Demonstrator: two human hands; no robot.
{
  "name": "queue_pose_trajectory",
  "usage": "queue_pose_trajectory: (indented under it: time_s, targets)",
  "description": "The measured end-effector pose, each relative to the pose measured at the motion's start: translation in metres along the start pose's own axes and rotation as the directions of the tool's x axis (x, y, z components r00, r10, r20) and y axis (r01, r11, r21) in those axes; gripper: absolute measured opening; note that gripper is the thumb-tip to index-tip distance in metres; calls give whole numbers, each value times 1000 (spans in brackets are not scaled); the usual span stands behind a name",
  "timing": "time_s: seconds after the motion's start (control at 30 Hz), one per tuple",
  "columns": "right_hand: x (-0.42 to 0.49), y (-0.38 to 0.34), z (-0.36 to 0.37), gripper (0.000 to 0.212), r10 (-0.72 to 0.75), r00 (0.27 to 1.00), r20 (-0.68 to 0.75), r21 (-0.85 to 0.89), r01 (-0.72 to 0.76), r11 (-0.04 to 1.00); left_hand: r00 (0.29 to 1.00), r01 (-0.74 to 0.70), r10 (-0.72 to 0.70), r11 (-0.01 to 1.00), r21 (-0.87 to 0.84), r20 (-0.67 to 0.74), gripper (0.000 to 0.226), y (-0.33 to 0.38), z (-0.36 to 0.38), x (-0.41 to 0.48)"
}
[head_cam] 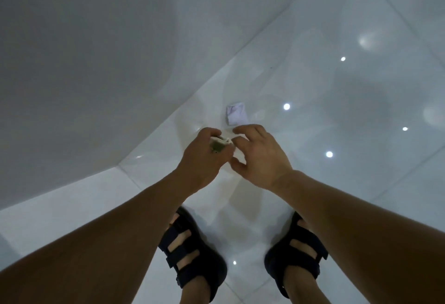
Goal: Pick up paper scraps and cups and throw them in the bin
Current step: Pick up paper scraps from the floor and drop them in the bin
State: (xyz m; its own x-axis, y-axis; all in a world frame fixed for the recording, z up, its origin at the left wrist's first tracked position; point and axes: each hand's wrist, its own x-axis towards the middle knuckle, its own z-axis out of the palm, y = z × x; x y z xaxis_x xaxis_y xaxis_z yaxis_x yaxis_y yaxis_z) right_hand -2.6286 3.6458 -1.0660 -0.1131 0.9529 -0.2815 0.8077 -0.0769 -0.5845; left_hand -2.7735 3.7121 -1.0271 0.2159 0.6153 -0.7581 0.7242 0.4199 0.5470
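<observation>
My left hand (204, 157) is closed around a crumpled paper scrap (220, 143), white with a dark greenish patch, held above the floor. My right hand (260, 154) hovers right beside it with fingers spread and curled, its fingertips close to the scrap; whether they touch it I cannot tell. A small white folded paper scrap (236, 114) lies on the glossy floor just beyond both hands, near the wall. No cup and no bin are in view.
A plain white wall (108, 51) fills the left and top, meeting the shiny white tiled floor (349, 87) along a diagonal line. My feet in dark strapped sandals (192, 250) stand below the hands. Ceiling lights reflect in the tiles.
</observation>
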Motion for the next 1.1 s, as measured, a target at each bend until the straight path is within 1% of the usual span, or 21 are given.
queue_pose_trajectory:
  time_s: [0.07, 0.17, 0.23, 0.3, 0.37, 0.47, 0.53, 0.6, 0.63, 0.7, 0.77, 0.83, 0.97, 1.1]
  targets:
    - [-1, 7, -1, 49, 37, 996, 78, -31, -34, 999, 999, 16, -16, 1000, -9, -46, 37, -3, 1, -4]
    - [18, 20, 2, 74, 157, 974, 165, -167, -129, 977, 993, 40, -33, 998, 54, -114, 39, -18, -3, -2]
    - [41, 29, 6, 82, 203, 964, 170, -236, -160, 959, 992, 55, -41, 991, 122, -120, 41, -34, -6, 3]
    - [64, 34, 15, 84, 191, 965, 177, -278, -138, 951, 993, 72, -53, 980, 186, -109, 44, -54, -8, 7]
    - [79, 37, 30, 79, 172, 963, 208, -323, -98, 941, 992, 97, -77, 968, 230, -96, 48, -72, -10, 9]
    - [78, 36, 48, 52, 121, 979, 165, -386, -49, 921, 986, 156, -135, 954, 257, -98, 51, -90, -14, 6]
    - [59, 33, 54, 40, 102, 979, 179, -347, -34, 937, 983, 169, -142, 946, 278, -114, 51, -91, -18, 0]
    - [29, 33, 54, 38, 151, 956, 252, -274, -80, 958, 985, 156, -129, 942, 296, -111, 52, -82, -19, -7]
    - [14, 32, 49, 39, 196, 942, 273, -226, -135, 965, 988, 145, -119, 940, 308, -102, 53, -73, -20, -11]
    - [-13, 29, 27, 39, 263, 926, 271, -134, -234, 963, 994, 98, -76, 936, 339, -78, 54, -44, -19, -20]
    - [-30, 22, -5, 40, 300, 922, 244, -70, -292, 954, 998, 48, -31, 936, 347, -55, 54, -4, -19, -30]
    - [-45, 13, -50, 42, 349, 916, 198, -28, -350, 936, 999, -8, 22, 939, 345, -38, 51, 51, -19, -44]
    - [-82, -14, -152, 38, 423, 898, 125, 1, -426, 905, 983, -175, 185, 916, 361, 8, 48, 167, -19, -96]
    - [-121, -57, -258, 38, 454, 891, 28, 48, -455, 889, 933, -355, 350, 852, 386, 86, 49, 263, -25, -167]
